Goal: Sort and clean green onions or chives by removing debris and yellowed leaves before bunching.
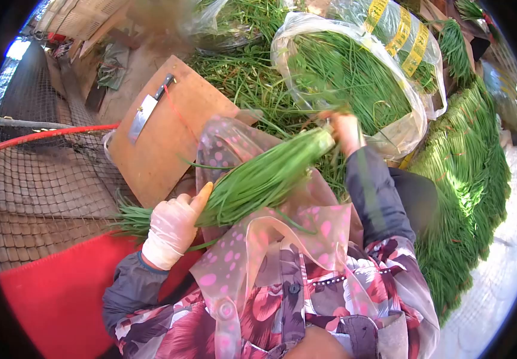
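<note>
A thick bunch of green chives (264,176) lies slantwise over my lap, its pale stem ends toward the upper right and loose tips trailing at the lower left. My left hand (173,230), in a whitish glove, is closed around the leafy part, with the thumb along the top. At the pale end, my right hand (345,133) is curled and partly blurred. Thin green strands show by its fingers, but what it grips cannot be made out. Beneath the bunch is a clear apron with pink dots (246,245).
A cleaver (144,115) rests on a wooden board (174,131) at the left. An open plastic bag (411,99) holds more chives. Loose greens (234,78) cover the ground ahead. Stacked chives (465,179) stand at the right, and a red cloth (61,293) lies at the lower left.
</note>
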The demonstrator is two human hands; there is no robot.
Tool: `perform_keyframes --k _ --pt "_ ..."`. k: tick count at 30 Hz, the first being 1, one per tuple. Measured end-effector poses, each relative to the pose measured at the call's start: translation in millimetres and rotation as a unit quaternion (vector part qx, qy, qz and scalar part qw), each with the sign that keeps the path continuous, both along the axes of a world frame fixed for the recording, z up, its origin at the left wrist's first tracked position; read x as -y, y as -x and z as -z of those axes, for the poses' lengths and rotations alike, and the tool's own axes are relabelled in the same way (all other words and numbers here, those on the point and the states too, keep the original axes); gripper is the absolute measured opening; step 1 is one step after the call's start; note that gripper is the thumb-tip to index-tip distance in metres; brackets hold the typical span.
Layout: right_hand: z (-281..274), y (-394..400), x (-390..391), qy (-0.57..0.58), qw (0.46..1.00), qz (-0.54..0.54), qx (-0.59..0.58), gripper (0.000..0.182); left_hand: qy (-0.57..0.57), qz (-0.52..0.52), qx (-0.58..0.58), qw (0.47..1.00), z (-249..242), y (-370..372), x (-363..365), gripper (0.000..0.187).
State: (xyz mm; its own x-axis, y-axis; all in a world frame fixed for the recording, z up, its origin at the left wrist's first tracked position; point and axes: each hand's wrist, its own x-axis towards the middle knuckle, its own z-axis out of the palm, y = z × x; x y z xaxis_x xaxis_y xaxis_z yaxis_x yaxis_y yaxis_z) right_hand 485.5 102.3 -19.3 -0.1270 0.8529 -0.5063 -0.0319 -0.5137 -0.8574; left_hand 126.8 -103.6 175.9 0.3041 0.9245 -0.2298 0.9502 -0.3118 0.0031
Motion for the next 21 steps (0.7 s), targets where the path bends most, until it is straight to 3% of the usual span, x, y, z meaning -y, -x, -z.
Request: perform_keyframes --k 1,3,4,5,6,7,10,12,13,15,16,17,18,19,20,21 --pt "15.3 -30.4 -17.4 0.092 0.992 0.034 -0.073 0.026 -0.018 0.013 -0.004 1.000 0.8 2.0 0.1 0.079" --pt "-31.4 -30.3 -14.6 0.053 0.994 -0.089 -0.036 0.031 -0.029 0.030 -0.021 0.999 -3.6 2.1 -3.6 0.076" --pt "-39.3 -12.7 -5.4 0.050 0.980 -0.166 -0.100 0.039 -0.033 0.050 -0.034 0.998 -5.8 -0.1 -2.4 0.074" --pt "-63.9 10.0 2.5 -0.004 0.957 -0.278 -0.086 0.041 -0.034 0.051 -0.031 0.998 -4.6 -2.1 -5.0 0.074" --pt "-55.0 22.3 8.2 -0.111 0.912 -0.394 -0.011 0.042 -0.049 0.068 -0.043 0.996 -4.4 -3.1 -9.5 0.072" --pt "-82.9 45.5 17.7 -0.108 0.813 -0.510 0.259 0.040 -0.061 0.084 -0.056 0.993 -5.6 -3.6 -12.5 0.069" --pt "-83.7 65.4 43.0 -0.066 0.835 -0.503 0.213 0.035 -0.074 0.107 -0.067 0.989 -2.7 1.6 -12.3 0.061" --pt "-57.2 59.3 47.8 0.010 0.958 -0.286 0.031 0.032 -0.081 0.125 -0.073 0.986 0.4 3.6 -9.8 0.056" --pt "-48.0 53.9 41.4 -0.012 0.963 -0.267 0.039 0.027 -0.081 0.122 -0.078 0.986 -1.3 3.5 -9.5 0.056" --pt "-36.7 31.0 24.0 0.046 0.989 -0.126 0.060 0.023 -0.082 0.120 -0.082 0.986 -0.7 5.6 -6.0 0.056" --pt "-10.0 12.5 13.3 -0.062 0.991 -0.057 0.104 0.019 -0.087 0.105 -0.067 0.988 1.3 9.7 -2.2 0.060" --pt "10.9 -6.7 3.1 -0.058 0.995 -0.005 0.075 0.020 -0.090 0.089 -0.052 0.991 3.3 14.3 1.4 0.065" --pt "8.3 -17.5 1.5 -0.012 0.985 -0.073 0.153 0.026 -0.087 0.087 -0.052 0.991 3.8 17.8 4.1 0.065" --pt "9.9 -19.6 1.9 -0.011 0.985 -0.075 0.153 0.026 -0.105 0.103 -0.052 0.988 4.1 21.5 4.8 0.064" --pt "9.9 -20.1 -4.6 0.006 0.911 -0.250 0.328 0.033 -0.129 0.115 -0.052 0.984 5.5 22.9 4.0 0.063" --pt "11.3 -11.6 -6.4 0.022 0.773 -0.417 0.477 0.040 -0.124 0.100 -0.058 0.986 3.7 24.7 9.3 0.063"
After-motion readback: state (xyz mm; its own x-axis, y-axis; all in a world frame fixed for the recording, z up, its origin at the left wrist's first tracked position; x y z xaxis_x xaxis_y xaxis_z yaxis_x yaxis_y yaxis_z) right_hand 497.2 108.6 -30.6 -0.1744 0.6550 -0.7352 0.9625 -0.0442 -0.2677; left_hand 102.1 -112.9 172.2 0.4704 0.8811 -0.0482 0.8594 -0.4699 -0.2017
